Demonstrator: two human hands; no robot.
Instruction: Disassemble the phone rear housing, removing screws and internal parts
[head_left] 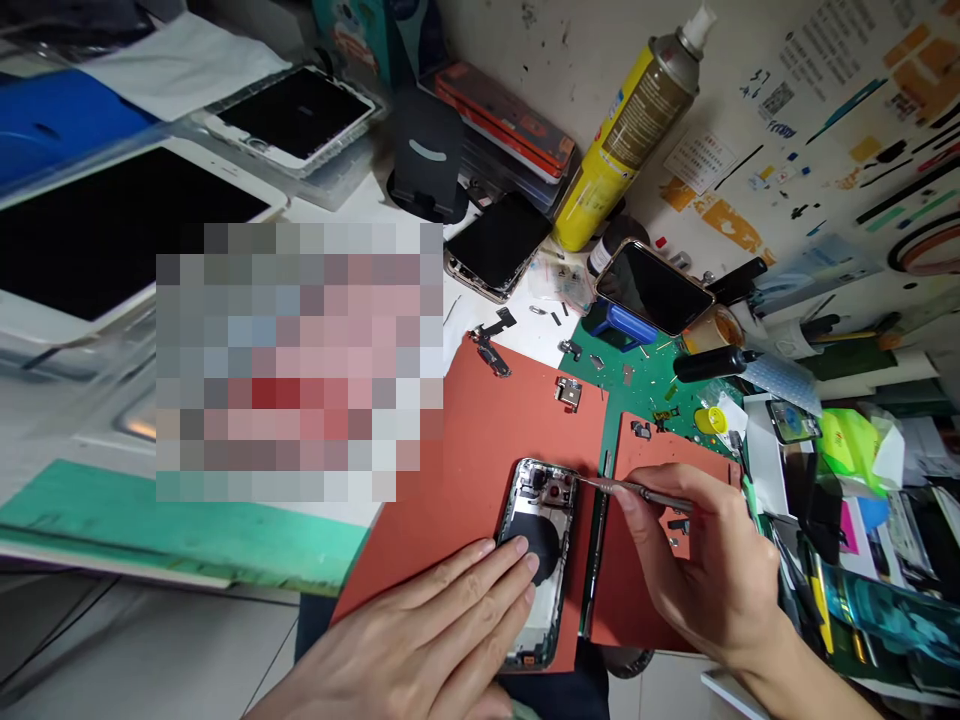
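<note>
An opened phone housing [553, 600] with a round black pad inside lies on the red mat [420, 540]. My left hand [442, 620] rests over its left side, fingers stretched out flat; the thumb is mostly hidden. In my right hand [712, 560] is a slim metal hand tool [637, 489], pinched between thumb and fingers. The tool's thin tip meets the housing's top right edge, near the camera openings; I cannot tell its exact tip shape. A dark, pen-like rod [598, 550] lies just right of the housing.
Small phone parts, among them a metal piece [568, 393], lie beyond the housing. Behind them are a phone [655, 287] on a blue stand, a black-screened phone [499, 245] and a yellow spray can [630, 125]. A white tablet [127, 235] is at left, beside a blurred-out patch.
</note>
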